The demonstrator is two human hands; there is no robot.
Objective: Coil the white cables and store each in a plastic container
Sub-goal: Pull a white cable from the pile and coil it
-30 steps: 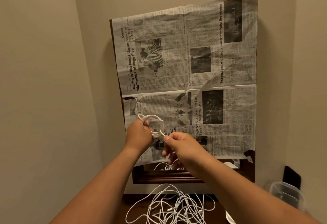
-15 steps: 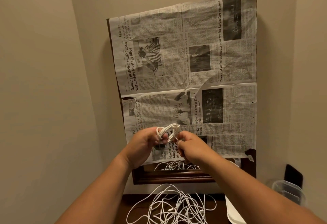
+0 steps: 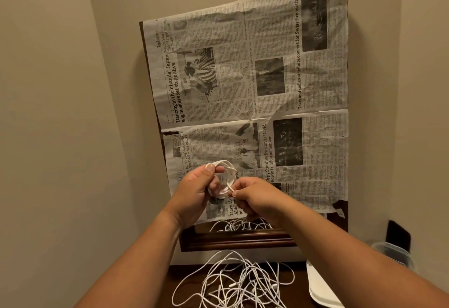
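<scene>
Left hand [image 3: 194, 192] clamps the coil [image 3: 224, 179] between thumb and fingers, right hand [image 3: 257, 197] pinches the cable end just beside that hold; tuck it snugly through, keeping loops together.

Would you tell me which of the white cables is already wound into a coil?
Only the coiled cable held up between the left hand and right hand; the loose cables lie tangled on the dark surface below.
</scene>
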